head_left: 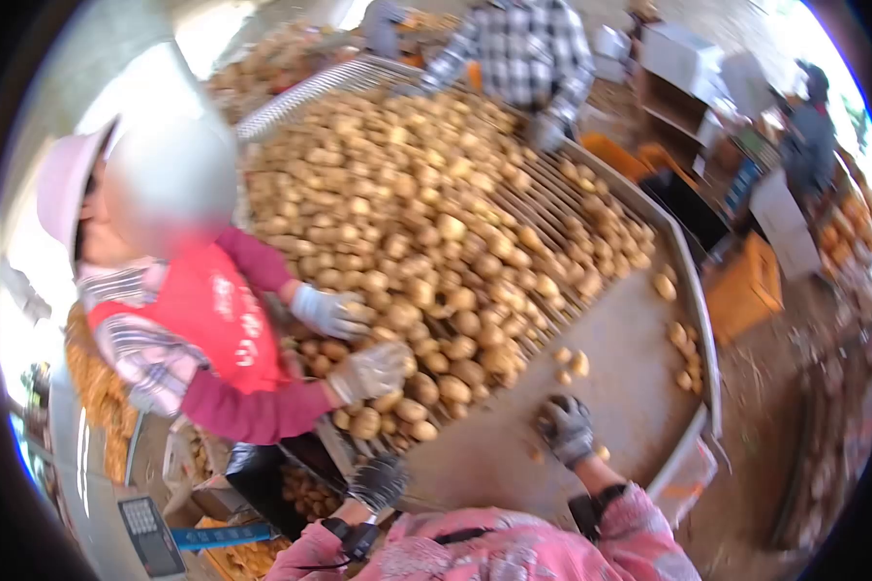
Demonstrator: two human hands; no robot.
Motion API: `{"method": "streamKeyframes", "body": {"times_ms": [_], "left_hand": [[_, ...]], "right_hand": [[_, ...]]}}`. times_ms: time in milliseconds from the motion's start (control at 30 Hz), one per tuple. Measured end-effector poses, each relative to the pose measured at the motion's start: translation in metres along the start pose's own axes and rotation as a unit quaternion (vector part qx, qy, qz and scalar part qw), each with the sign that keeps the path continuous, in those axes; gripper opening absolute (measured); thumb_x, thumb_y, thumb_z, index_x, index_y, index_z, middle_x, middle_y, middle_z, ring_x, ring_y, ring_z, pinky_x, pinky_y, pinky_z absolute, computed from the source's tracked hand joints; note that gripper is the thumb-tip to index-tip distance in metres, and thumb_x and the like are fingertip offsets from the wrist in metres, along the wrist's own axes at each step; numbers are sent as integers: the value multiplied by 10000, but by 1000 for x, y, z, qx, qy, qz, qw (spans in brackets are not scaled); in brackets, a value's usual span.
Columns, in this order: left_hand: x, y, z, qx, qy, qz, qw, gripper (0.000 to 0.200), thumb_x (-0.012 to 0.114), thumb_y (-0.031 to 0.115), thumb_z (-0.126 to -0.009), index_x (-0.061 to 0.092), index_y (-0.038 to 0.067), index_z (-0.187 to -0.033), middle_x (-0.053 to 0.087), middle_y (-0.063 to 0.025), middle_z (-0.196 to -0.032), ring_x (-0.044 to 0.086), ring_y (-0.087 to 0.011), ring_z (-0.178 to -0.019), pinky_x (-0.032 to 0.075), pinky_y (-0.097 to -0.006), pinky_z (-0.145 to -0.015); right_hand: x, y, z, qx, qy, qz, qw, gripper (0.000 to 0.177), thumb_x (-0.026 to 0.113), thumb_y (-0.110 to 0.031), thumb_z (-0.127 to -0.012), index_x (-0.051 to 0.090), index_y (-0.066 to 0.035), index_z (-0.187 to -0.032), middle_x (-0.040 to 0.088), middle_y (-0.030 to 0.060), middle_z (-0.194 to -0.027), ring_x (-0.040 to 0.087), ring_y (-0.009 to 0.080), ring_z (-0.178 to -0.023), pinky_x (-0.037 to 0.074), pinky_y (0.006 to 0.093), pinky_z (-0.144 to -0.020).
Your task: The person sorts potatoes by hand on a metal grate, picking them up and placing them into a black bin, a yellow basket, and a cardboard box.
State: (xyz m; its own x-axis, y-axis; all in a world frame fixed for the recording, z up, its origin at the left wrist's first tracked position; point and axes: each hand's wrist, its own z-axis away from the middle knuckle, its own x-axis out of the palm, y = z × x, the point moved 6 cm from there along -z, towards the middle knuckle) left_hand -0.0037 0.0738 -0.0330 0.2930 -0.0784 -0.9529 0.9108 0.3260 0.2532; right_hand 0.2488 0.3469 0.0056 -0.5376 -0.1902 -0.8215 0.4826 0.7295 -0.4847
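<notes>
A large heap of potatoes [397, 213] covers a slatted metal sorting table and spreads down toward me. My left hand [378, 481], in a dark grey glove, is low at the heap's near edge, just below the closest potatoes. Its fingers are extended, and nothing shows in them. On the smooth metal part of the table [475, 460], my right hand [566, 429] is in a similar dark glove with its fingers curled. Whatever it may hold is hidden. A pair of small potatoes [572, 362] lies just beyond it, and a few more are close by.
A co-worker in a red apron [228, 310] reaches gloved hands into the heap at left. Another person in a checked shirt [528, 53] stands at the far side. A raised metal rim [698, 271] edges the right. A digital scale display [152, 533] is at lower left.
</notes>
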Motion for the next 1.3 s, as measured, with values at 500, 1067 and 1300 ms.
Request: {"method": "streamKeyframes", "body": {"times_ms": [500,1067,1300], "left_hand": [[-17,12,-3,-1,-19,25,1000,293,494,337,-853,604,70,-905,628,-141,-892,613,-320,-820,482,-459,-719],[-107,40,-60,0,289,50,956,276,636,179,-753,623,91,-1014,529,-143,-1186,507,-374,-1051,413,-471,-898],[-96,2,-130,-189,171,-77,964,646,607,436,-797,447,104,-1326,314,-173,-1427,278,-420,-1286,208,-582,-1030]], "right_hand": [[15,7,4,70,11,23,997,199,645,-255,-679,668,-151,-847,608,84,-1041,521,303,-993,390,441,-856],[-8,88,-7,169,7,213,962,436,600,-319,-777,563,-148,-1177,462,158,-1314,390,380,-1223,280,515,-1033],[-16,80,-13,165,17,224,960,408,589,-317,-794,574,-140,-1161,488,160,-1287,402,385,-1215,280,507,-1031]]}}
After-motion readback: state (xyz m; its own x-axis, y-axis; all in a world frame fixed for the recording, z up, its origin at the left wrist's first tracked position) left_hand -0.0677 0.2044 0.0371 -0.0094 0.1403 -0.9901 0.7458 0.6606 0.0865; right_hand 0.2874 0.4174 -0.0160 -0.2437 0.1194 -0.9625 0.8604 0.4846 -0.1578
